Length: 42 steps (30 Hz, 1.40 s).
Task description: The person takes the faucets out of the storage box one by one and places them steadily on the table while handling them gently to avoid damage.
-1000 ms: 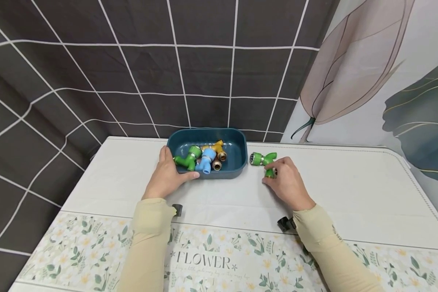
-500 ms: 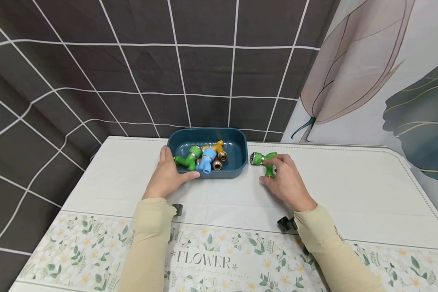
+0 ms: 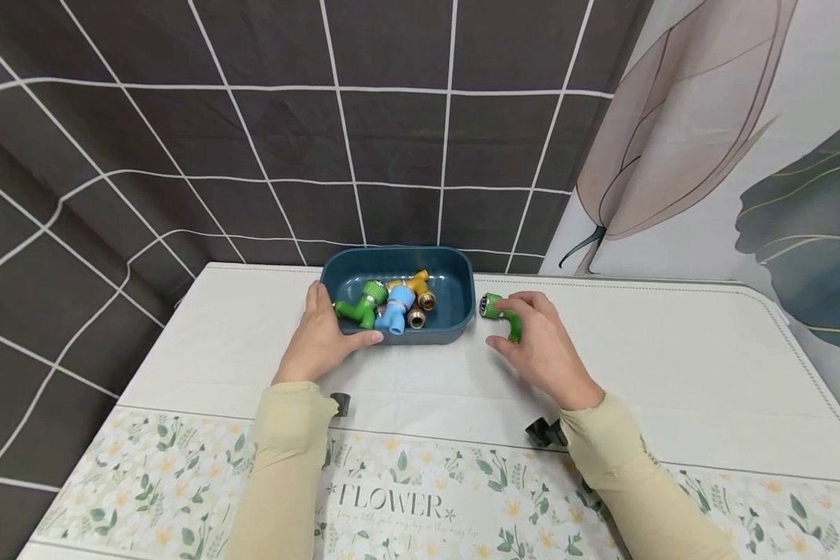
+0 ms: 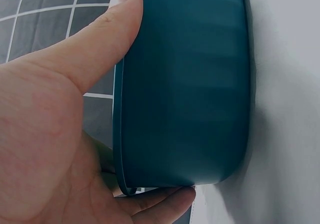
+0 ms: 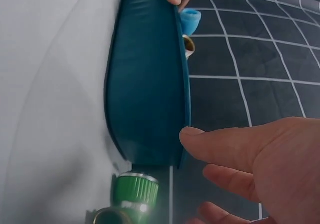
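At the left front corner of a dark teal plastic bin (image 3: 448, 333), my left hand (image 3: 318, 334) holds the wall, thumb along the front rim and fingers at the left side. Inside the bin lie a green Y-shaped pipe fitting (image 3: 355, 311), a light blue one (image 3: 395, 311), a yellow one (image 3: 416, 282) and a brass-ended piece (image 3: 416, 317). Another green Y-shaped fitting (image 3: 490, 306) lies on the table right of the bin. My right hand (image 3: 546, 350) hovers over it, thumb and fingers spread apart, partly covering it. The right wrist view shows its ribbed green collar (image 5: 136, 190) below the fingers.
A white table cover (image 3: 672, 365) with a floral band (image 3: 406, 498) lies beneath. Behind the bin rises a dark grid-patterned cloth (image 3: 392, 140), with a leaf-print curtain (image 3: 679, 140) at the right. Black wrist mounts show near both cuffs.
My right hand has let go of the green fitting beside the bin and shifted slightly left and up over it. The left hand and the bin stay in place.
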Available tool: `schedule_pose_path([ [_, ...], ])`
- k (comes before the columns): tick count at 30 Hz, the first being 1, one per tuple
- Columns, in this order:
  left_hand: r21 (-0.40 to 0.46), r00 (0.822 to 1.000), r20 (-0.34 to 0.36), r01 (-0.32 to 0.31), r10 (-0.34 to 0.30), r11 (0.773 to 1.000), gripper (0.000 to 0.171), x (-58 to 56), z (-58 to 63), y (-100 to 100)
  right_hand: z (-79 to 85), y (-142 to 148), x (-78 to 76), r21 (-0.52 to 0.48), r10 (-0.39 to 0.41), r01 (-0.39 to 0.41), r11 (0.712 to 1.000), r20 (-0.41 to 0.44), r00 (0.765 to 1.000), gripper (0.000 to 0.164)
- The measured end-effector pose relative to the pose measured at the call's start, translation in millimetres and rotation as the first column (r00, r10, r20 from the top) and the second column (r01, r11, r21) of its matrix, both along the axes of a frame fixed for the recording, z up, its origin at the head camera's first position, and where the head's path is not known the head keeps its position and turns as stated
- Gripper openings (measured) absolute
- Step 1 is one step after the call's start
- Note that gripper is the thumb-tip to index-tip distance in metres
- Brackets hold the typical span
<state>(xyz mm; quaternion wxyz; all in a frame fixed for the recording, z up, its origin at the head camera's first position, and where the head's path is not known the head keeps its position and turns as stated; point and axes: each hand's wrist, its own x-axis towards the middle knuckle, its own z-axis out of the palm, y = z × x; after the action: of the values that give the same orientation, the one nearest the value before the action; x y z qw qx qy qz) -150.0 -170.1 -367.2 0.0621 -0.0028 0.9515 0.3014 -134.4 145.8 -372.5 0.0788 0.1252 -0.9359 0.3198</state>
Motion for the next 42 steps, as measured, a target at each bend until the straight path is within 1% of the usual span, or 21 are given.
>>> schedule_pose_path([
  [6,0.001,1.0,0.007,-0.005,0.005,1.0,0.128,-0.5,-0.4,0,1.9,-7,3.0,0.004,0.021,-0.021,1.0,-0.051,0.998,0.043],
  [10,0.006,1.0,0.009,-0.01,0.01,1.0,0.128,-0.6,-0.1,1,2.5,-13,3.5,0.007,0.038,-0.038,0.999,-0.082,0.996,0.046],
  [19,0.012,1.0,0.008,-0.014,0.014,1.0,0.128,-0.6,0.3,0,4.2,-29,5.3,-0.002,0.067,-0.067,0.998,-0.074,0.995,0.06],
  [23,0.011,1.0,0.011,-0.015,0.015,1.0,0.129,-0.7,-0.9,0,4.3,-35,6.6,-0.005,0.088,-0.089,0.996,-0.083,0.993,0.063],
  [28,0.005,1.0,0.01,-0.012,0.012,1.0,0.129,-0.2,-1.7,-1,5.8,-42,7.5,0.012,0.125,-0.124,0.992,-0.106,0.987,0.062],
  [33,0.007,1.0,0.004,-0.012,0.012,1.0,0.128,0.2,-1.6,0,8.2,-48,6.9,0.025,0.156,-0.154,0.988,-0.111,0.981,0.06],
  [42,0.009,1.0,-0.003,-0.019,0.019,1.0,0.128,0.9,-0.7,2,8.5,-57,6.1,0.046,0.19,-0.185,0.982,-0.126,0.974,0.057],
])
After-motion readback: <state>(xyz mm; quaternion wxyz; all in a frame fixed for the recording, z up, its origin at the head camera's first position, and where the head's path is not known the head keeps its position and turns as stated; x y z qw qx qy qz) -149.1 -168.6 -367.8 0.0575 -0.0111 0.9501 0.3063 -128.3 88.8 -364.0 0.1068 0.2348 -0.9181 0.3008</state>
